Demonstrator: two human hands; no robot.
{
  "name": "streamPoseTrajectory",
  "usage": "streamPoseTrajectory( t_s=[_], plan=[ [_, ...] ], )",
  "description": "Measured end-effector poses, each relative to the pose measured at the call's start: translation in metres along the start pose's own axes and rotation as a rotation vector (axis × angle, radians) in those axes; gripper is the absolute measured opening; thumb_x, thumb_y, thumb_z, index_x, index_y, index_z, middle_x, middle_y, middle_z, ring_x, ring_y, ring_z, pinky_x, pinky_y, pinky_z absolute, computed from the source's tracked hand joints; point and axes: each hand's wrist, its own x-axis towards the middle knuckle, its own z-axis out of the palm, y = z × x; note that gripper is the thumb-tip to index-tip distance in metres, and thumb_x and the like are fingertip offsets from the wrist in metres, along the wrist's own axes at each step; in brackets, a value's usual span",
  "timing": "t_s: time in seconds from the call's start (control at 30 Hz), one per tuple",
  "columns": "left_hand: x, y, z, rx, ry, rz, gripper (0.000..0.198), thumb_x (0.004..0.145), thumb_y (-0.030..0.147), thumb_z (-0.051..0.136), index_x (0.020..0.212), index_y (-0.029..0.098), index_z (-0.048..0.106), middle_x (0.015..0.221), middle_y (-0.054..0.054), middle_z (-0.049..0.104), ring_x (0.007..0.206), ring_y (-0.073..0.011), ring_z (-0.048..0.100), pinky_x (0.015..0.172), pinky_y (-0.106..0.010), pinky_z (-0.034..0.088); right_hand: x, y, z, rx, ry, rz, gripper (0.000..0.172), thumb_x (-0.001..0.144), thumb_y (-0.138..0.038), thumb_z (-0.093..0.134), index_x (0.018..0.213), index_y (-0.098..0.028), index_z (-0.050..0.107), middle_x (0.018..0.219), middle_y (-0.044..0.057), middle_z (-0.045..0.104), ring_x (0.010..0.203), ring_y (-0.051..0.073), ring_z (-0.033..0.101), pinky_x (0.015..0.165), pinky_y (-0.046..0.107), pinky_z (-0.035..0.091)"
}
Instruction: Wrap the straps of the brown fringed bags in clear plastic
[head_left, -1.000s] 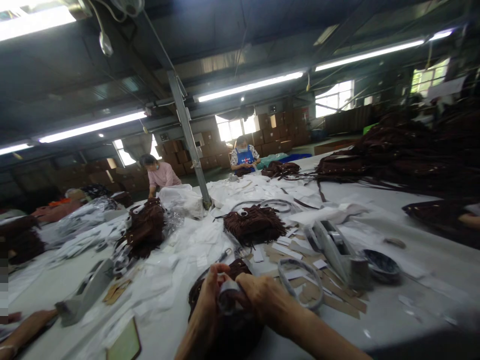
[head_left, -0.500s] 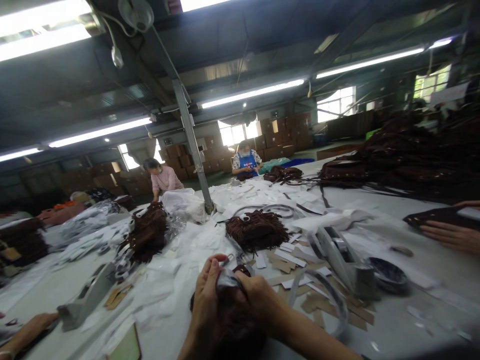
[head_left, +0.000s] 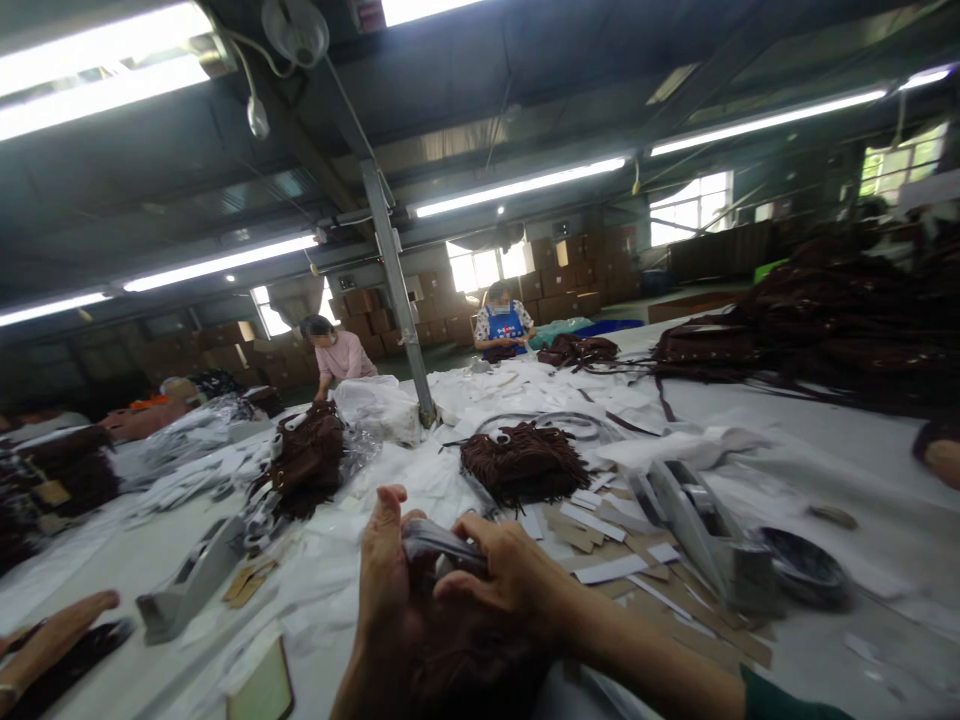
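Note:
A dark brown bag (head_left: 472, 650) is held close in front of me, blurred and partly covered by my hands. Across its top runs a shiny grey plastic-like strip (head_left: 442, 545). My left hand (head_left: 386, 575) presses along the bag's left side, thumb pointing up, its other fingers mostly hidden behind the bag. My right hand (head_left: 510, 570) is closed over the top right, thumb and forefinger curled about the strip's end. Just beyond lies a brown fringed bag (head_left: 525, 465) on the table.
Right of my hands are card strips (head_left: 600, 535), a grey tape dispenser (head_left: 709, 540) and a dark roll (head_left: 806, 568). Another dispenser (head_left: 195, 580) stands left, near a co-worker's hand (head_left: 64, 635). Brown bags (head_left: 832, 310) are heaped at back right. A metal post (head_left: 397, 290) rises behind.
My hands have moved apart from a close pinch at the bag's top. The grey loop beside my right forearm no longer shows. At right, a co-worker's hands have mostly left view.

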Motion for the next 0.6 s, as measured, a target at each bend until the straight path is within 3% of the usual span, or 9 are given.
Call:
streamPoseTrajectory(
  t_s=[0.1, 0.17, 0.23, 0.3, 0.37, 0.5, 0.53, 0.6],
  plan=[
    [-0.001, -0.015, -0.005, -0.041, 0.028, -0.029, 0.045, 0.069, 0.057, 0.069, 0.09, 0.023, 0.048, 0.052, 0.011, 0.044, 0.041, -0.008, 0.045, 0.043, -0.018, 0.039, -0.01, 0.012, 0.02, -0.04, 0.053, 0.02, 0.025, 0.094, -0.04, 0.045, 0.099, -0.017, 0.055, 0.074, 0.004, 0.067, 0.061, 0.015, 0.06, 0.051, 0.021, 0.033],
    [-0.002, -0.02, -0.012, 0.171, -0.141, 0.006, 0.043, 0.071, 0.057, 0.067, 0.089, 0.021, 0.053, 0.052, 0.009, 0.046, 0.042, -0.0083, 0.044, 0.042, -0.018, 0.036, -0.014, 0.019, 0.022, -0.248, -0.012, 0.011, 0.018, 0.092, -0.03, 0.048, 0.099, -0.015, 0.056, 0.072, 0.006, 0.068, 0.06, 0.017, 0.062, 0.05, 0.023, 0.03],
    [-0.003, -0.019, -0.019, 0.503, -0.401, 0.058, 0.04, 0.069, 0.053, 0.07, 0.086, 0.018, 0.06, 0.052, 0.005, 0.052, 0.046, -0.0096, 0.046, 0.043, -0.018, 0.033, -0.016, 0.023, 0.016, -0.469, -0.118, -0.033, 0.015, 0.085, -0.024, 0.057, 0.096, -0.013, 0.057, 0.067, 0.007, 0.068, 0.057, 0.019, 0.062, 0.047, 0.025, 0.027],
    [-0.004, -0.013, -0.021, 0.724, -0.54, 0.114, 0.035, 0.068, 0.049, 0.073, 0.079, 0.016, 0.065, 0.055, 0.001, 0.056, 0.05, -0.0111, 0.049, 0.046, -0.018, 0.034, -0.013, 0.019, 0.005, -0.524, -0.177, -0.118, 0.015, 0.082, -0.023, 0.06, 0.094, -0.014, 0.059, 0.067, 0.007, 0.068, 0.056, 0.019, 0.062, 0.047, 0.026, 0.025],
    [-0.005, -0.006, -0.017, 0.677, -0.441, 0.176, 0.038, 0.07, 0.053, 0.07, 0.073, 0.016, 0.064, 0.054, 0.001, 0.055, 0.048, -0.0101, 0.047, 0.045, -0.018, 0.033, -0.008, 0.011, -0.005, -0.407, -0.14, -0.171, 0.018, 0.084, -0.031, 0.06, 0.093, -0.015, 0.059, 0.069, 0.005, 0.067, 0.058, 0.017, 0.061, 0.047, 0.024, 0.025],
    [-0.001, -0.001, -0.005, 0.154, 0.04, 0.132, 0.049, 0.07, 0.068, 0.06, 0.078, 0.021, 0.052, 0.055, 0.007, 0.048, 0.04, -0.0075, 0.043, 0.041, -0.018, 0.034, -0.002, -0.003, -0.01, -0.01, -0.048, -0.089, 0.034, 0.084, -0.05, 0.059, 0.085, -0.017, 0.057, 0.069, 0.0, 0.064, 0.058, 0.012, 0.056, 0.048, 0.019, 0.031],
    [0.001, -0.004, -0.004, 0.084, 0.1, 0.094, 0.051, 0.069, 0.07, 0.06, 0.08, 0.021, 0.05, 0.055, 0.008, 0.046, 0.04, -0.0076, 0.043, 0.041, -0.018, 0.035, -0.003, -0.002, -0.007, 0.031, -0.036, -0.055, 0.034, 0.086, -0.05, 0.057, 0.085, -0.016, 0.056, 0.069, 0.0, 0.063, 0.058, 0.012, 0.056, 0.048, 0.019, 0.031],
    [0.003, -0.009, -0.007, 0.128, 0.054, 0.049, 0.055, 0.067, 0.074, 0.057, 0.081, 0.021, 0.051, 0.053, 0.008, 0.044, 0.04, -0.0079, 0.042, 0.04, -0.017, 0.034, -0.006, 0.004, -0.003, -0.048, -0.025, -0.01, 0.03, 0.089, -0.045, 0.053, 0.087, -0.016, 0.057, 0.068, 0.001, 0.064, 0.057, 0.013, 0.056, 0.048, 0.02, 0.031]
  ],
)
